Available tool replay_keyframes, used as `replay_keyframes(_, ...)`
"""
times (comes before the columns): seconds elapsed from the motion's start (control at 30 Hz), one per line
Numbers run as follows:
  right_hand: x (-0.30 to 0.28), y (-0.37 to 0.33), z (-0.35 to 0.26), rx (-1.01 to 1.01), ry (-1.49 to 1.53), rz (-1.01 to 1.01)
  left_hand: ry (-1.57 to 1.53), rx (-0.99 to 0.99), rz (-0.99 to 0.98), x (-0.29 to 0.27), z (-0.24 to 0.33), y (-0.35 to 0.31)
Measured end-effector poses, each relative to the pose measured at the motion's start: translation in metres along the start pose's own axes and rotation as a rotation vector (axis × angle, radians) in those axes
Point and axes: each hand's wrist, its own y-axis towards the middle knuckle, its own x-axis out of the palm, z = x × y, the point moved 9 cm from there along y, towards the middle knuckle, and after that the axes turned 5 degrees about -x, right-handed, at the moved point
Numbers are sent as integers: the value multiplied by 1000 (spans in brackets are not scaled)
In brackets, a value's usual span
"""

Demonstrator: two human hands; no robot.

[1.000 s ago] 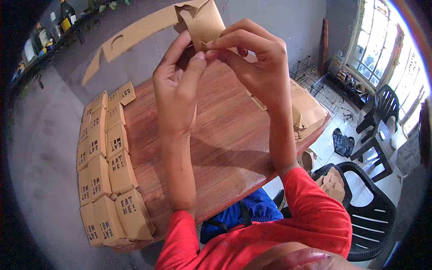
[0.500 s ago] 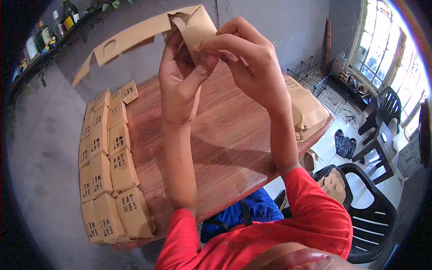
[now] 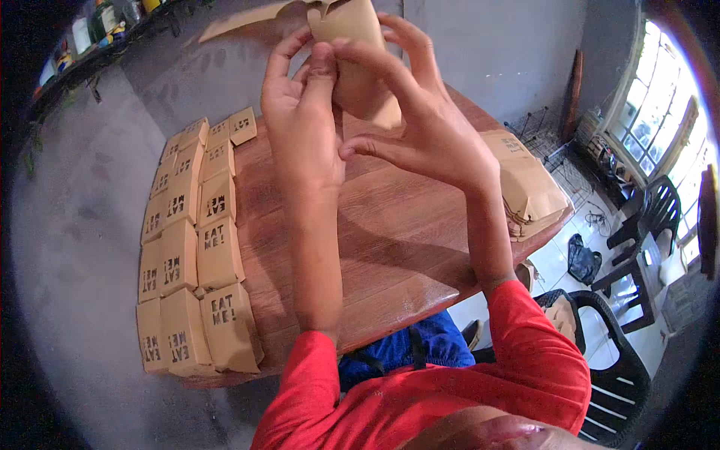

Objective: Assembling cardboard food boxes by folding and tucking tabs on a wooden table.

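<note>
Above the far side of the table, I hold a partly folded brown cardboard box (image 3: 360,90) up in the air. A long flap stretches from its top toward the left. My left hand (image 3: 304,112) is closed on the box's left side, its thumb upright against the cardboard. My right hand (image 3: 431,124) reaches round the right side, with the index finger across the front and other fingers behind the edge. The right thumb stands apart below the box. The left fingertips are partly hidden behind the cardboard.
Folded brown boxes with dark lettering (image 3: 219,251) stand in rows along the left of the reddish wooden table (image 3: 375,217). A stack of flat brown cardboard (image 3: 529,180) lies at its right edge. A black plastic chair (image 3: 611,352) stands at right; bottles (image 3: 105,22) line a shelf upper left.
The box has tipped more upright and its long flap has swung up toward the top edge. My right hand has opened from a pinch and spread round the box. The view has shifted slightly.
</note>
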Motion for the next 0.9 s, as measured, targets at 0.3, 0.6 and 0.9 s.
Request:
replay_keyframes(0.3,-2,-15,44,531,507,397,-103,-21,-382,29,10,-9)
replay_keyframes(0.6,-32,-51,104,749,635,518,1169,547,-613,52,3,-45)
replay_keyframes(0.9,-2,-21,61,793,568,189,493,-91,-230,-5,-71,25)
